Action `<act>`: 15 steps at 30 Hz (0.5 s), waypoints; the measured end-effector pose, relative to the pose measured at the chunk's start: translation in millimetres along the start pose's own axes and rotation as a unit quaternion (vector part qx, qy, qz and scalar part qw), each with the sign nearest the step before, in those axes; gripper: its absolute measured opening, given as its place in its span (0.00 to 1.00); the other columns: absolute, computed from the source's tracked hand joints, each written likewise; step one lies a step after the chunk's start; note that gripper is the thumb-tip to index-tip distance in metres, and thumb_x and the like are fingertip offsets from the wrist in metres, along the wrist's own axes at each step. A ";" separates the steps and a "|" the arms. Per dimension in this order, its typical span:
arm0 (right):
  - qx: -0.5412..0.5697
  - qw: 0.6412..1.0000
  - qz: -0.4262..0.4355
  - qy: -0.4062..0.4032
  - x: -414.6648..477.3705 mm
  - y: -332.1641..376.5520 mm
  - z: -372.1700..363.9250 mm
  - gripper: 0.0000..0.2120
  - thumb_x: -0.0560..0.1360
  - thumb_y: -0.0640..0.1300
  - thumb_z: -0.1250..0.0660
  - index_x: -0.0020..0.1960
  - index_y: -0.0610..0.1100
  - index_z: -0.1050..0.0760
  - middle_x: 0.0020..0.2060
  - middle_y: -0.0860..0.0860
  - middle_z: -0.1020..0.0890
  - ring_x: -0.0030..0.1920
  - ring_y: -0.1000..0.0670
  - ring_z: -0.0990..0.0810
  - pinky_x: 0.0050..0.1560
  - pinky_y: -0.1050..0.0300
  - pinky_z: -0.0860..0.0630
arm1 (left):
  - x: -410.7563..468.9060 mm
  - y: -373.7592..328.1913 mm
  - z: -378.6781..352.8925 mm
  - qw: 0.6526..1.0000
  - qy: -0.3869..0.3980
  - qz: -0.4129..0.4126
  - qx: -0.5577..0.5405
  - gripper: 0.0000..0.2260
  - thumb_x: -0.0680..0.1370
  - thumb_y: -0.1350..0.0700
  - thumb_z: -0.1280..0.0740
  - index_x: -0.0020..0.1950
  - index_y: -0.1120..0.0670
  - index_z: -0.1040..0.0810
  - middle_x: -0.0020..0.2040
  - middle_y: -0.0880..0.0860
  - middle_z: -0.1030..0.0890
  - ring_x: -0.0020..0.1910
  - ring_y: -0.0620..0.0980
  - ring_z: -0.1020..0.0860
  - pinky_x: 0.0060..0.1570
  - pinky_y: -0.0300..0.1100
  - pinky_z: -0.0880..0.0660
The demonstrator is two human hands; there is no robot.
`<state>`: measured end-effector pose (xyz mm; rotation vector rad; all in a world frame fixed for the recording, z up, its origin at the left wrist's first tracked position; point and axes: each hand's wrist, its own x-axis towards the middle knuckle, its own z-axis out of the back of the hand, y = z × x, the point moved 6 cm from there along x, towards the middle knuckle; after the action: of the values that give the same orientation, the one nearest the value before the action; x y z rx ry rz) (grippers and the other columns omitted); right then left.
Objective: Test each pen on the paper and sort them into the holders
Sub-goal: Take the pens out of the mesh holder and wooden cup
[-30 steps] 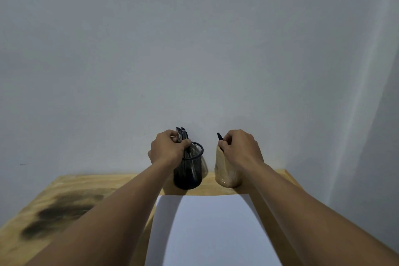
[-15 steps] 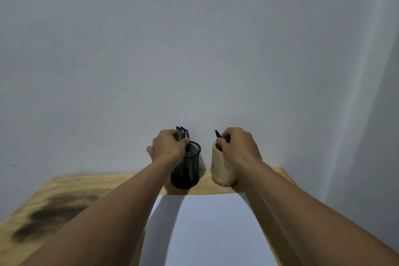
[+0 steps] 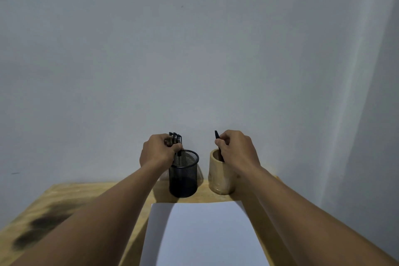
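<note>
Head view of a wooden bench (image 3: 64, 196) set against a pale wall (image 3: 194, 49). The person's left hand (image 3: 156, 151) is closed around a bundle of dark pens (image 3: 176, 139), whose capped ends rise above the fist while their lower ends reach into the black mesh holder (image 3: 183, 177). The right hand (image 3: 236, 149) pinches a single black pen (image 3: 217, 135) between thumb and fingers (image 3: 224, 138); the pen's lower part dips into the mouth of the wooden holder (image 3: 220, 181) (how deep it sits cannot be told, since the hand covers part of the rim). The two holders stand upright, just beside each other but apart, near the back edge of the bench, the mesh one to the left of the wooden one. A white sheet of paper (image 3: 205, 235) lies flat on the bench directly in front of both holders, between the two forearms, and shows no visible marks. A dark smudge (image 3: 41, 224) stains the bench surface at the left, well apart from the paper.
</note>
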<state>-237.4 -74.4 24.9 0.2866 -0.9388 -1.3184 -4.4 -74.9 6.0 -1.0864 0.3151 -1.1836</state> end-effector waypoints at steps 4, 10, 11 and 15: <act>0.002 1.000 -0.005 0.003 -0.8 -3.4 -2.3 0.09 0.80 0.48 0.34 0.52 0.46 0.17 0.46 0.49 0.14 0.49 0.46 0.17 0.52 0.47 0.20 | -1.4 -0.6 -1.6 0.999 0.023 -0.017 -0.029 0.07 0.70 0.51 0.22 0.38 0.52 0.17 0.32 0.48 0.20 0.35 0.48 0.23 0.32 0.39 0.32; 0.013 1.000 -0.001 0.000 1.8 -7.9 -7.0 0.09 0.81 0.48 0.34 0.52 0.46 0.17 0.47 0.49 0.14 0.50 0.46 0.17 0.52 0.47 0.20 | 3.4 -5.1 -6.9 0.997 0.049 -0.027 -0.048 0.08 0.67 0.51 0.20 0.40 0.53 0.15 0.34 0.48 0.18 0.33 0.43 0.23 0.27 0.28 0.33; 0.016 1.000 -0.001 0.000 2.6 -8.2 -7.5 0.09 0.80 0.48 0.34 0.51 0.46 0.17 0.46 0.49 0.14 0.50 0.46 0.17 0.52 0.47 0.20 | 4.3 -5.5 -8.1 0.997 0.056 -0.028 -0.047 0.09 0.67 0.50 0.20 0.39 0.54 0.15 0.34 0.49 0.18 0.33 0.44 0.23 0.25 0.27 0.34; 0.017 1.000 -0.002 -0.003 5.0 -10.5 -8.3 0.08 0.80 0.49 0.33 0.51 0.47 0.17 0.46 0.49 0.14 0.50 0.46 0.17 0.53 0.46 0.20 | 8.8 -8.0 -7.1 0.996 0.068 -0.050 -0.009 0.10 0.67 0.48 0.20 0.40 0.53 0.15 0.35 0.50 0.16 0.36 0.46 0.19 0.29 0.33 0.31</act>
<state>-238.9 -84.5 14.9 0.3121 -0.9667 -1.3078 -10.6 -85.9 11.7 -1.0498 0.3813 -1.3486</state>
